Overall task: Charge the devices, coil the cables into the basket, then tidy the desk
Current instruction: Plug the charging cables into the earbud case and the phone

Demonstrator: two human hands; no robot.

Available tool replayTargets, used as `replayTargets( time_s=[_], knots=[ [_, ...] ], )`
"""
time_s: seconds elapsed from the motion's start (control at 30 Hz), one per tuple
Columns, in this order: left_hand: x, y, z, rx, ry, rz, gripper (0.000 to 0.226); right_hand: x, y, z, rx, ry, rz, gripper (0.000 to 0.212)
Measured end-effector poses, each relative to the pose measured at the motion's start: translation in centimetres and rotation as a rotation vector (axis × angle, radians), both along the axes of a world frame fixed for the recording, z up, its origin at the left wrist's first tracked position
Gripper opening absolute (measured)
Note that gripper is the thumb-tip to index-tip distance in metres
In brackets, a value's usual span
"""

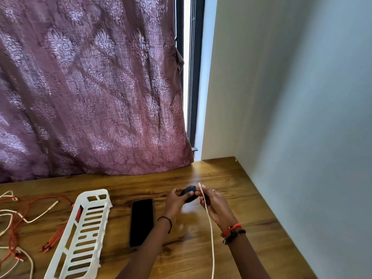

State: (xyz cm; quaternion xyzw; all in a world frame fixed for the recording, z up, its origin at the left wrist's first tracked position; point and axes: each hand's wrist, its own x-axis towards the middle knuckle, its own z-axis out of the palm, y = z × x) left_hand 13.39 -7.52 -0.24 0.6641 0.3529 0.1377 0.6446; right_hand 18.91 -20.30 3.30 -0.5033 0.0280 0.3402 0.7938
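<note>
- Two hands are held close together just above the bench, near its far right corner.
- Left hand: fingers and thumb curled round a small dark oval device, which is lifted clear of the surface.
- Right hand: pinches a white cable just below its plug. The plug tip points up and sits just beside the device. Contact between tip and device cannot be told.
- White cable runs from the right hand toward the near edge and leaves the view at the bottom.
- Black phone lies flat, screen dark, between the hands and the basket.
- Basket: white, slotted, long, set at a slant left of the phone. A red patch shows through the slats at its far end; whether it is inside or behind cannot be told.
- Red cables and loose white cables lie tangled on the bench left of the basket.
- Black band is on the left wrist; red and beaded bands are on the right.
- Purple patterned curtain hangs behind the bench; pale wall stands at the right.
</note>
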Motion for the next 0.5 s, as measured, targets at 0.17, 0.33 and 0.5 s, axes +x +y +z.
replayTargets(
  time_s=[0.17, 0.33, 0.5],
  knots=[
    [-0.3, 0.9, 2.6, -0.473, -0.232, 0.041, 0.042, -0.8, 0.3, 2.5, -0.013, -0.189, -0.049, 0.019],
    [-0.9, 1.6, 5.4, -0.729, -0.345, 0.081, 0.022, -1.8, 1.3, 3.9, -0.213, -0.399, -0.081, 0.01],
    [-1.5, 1.9, 6.5, -0.812, -0.379, 0.091, 0.019, -2.5, 2.0, 4.1, -0.379, -0.615, -0.038, 0.011]
  ],
)
